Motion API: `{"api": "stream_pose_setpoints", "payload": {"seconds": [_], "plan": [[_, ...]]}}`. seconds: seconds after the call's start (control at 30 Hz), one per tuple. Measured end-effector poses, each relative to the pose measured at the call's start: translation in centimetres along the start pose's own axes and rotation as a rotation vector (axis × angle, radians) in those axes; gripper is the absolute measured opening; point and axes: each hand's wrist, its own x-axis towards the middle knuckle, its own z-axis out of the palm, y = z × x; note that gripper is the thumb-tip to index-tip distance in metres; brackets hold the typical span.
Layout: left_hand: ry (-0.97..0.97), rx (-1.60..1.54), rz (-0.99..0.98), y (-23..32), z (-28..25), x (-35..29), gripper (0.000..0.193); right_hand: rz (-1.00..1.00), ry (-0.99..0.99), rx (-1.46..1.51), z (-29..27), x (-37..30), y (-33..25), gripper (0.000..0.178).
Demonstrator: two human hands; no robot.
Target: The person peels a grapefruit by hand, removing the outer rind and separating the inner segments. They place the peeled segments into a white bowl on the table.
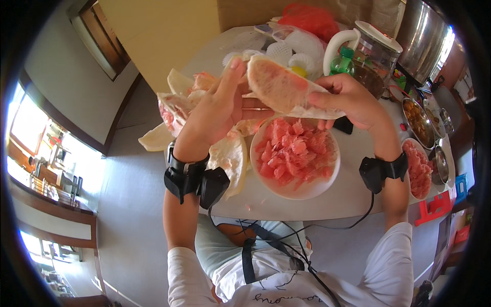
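My right hand [350,100] is closed on the right end of a large pomelo segment [281,84], its thumb flat on the pale pink face. The segment is still in its whitish membrane and hangs above a white bowl [327,190]. Pink pulp pieces [294,153] fill that bowl. At the segment's left end is my left hand [220,105], thumb raised and fingers stretched out beneath it. These fingers are partly hidden and do not appear to grip. Pomelo peel and membrane scraps [225,158] lie beneath and beside my left hand.
A second bowl of pink pulp [417,171] stands at the right, near metal bowls of food [419,123]. Behind are a glass kettle [368,56], a green-capped bottle [343,62], white foam netting [279,51] and a red plastic bag [309,20]. Black cables [342,227] run from my wrist straps.
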Motion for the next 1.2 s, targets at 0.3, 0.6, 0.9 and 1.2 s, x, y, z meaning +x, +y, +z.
{"api": "stream_pose_setpoints", "payload": {"seconds": [0.3,0.6,0.9,1.2], "plan": [[-0.042,-0.175,-0.093,-2.8,0.2,-0.1,0.045,-0.261,0.277,-0.096,0.7,1.3,1.6,0.033],[0.051,0.273,0.102,-3.7,0.9,-0.5,0.085,-0.471,0.535,-0.126,3.4,2.6,3.3,0.024],[0.077,0.448,0.209,-4.5,1.1,-0.6,0.074,-0.209,0.201,0.078,4.4,1.7,2.9,0.023],[0.049,-0.423,-0.01,-4.1,1.2,-0.3,0.046,-0.559,0.257,-0.134,5.9,1.7,3.5,0.023]]}}
